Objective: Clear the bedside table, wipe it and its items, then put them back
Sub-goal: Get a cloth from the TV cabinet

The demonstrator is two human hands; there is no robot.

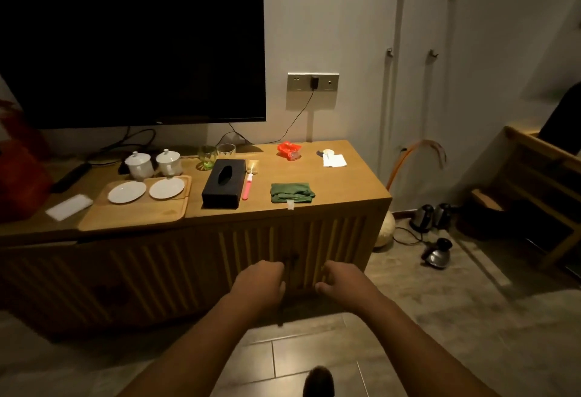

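A wooden cabinet (342, 183) stands under a wall TV. On its top lie a folded green cloth (291, 192), a black tissue box (224, 183), a pink pen-like stick (247, 187), a red packet (289, 150) and white paper bits (333, 159). A wooden tray (135, 213) carries two white saucers (146, 190); two lidded white cups (154, 162) and two glasses (215, 154) stand behind. My left hand (259, 283) and right hand (341, 282) hang in front of the cabinet doors, below the top. Their fingers are loosely curled and hold nothing.
A dark TV (132, 41) fills the wall at left, with a socket and plugged cable (313, 82) beside it. Kettles (430, 217) and a metal pot (437, 253) sit on the floor at right, near a wooden rack (540, 183). A remote (70, 176) lies at far left.
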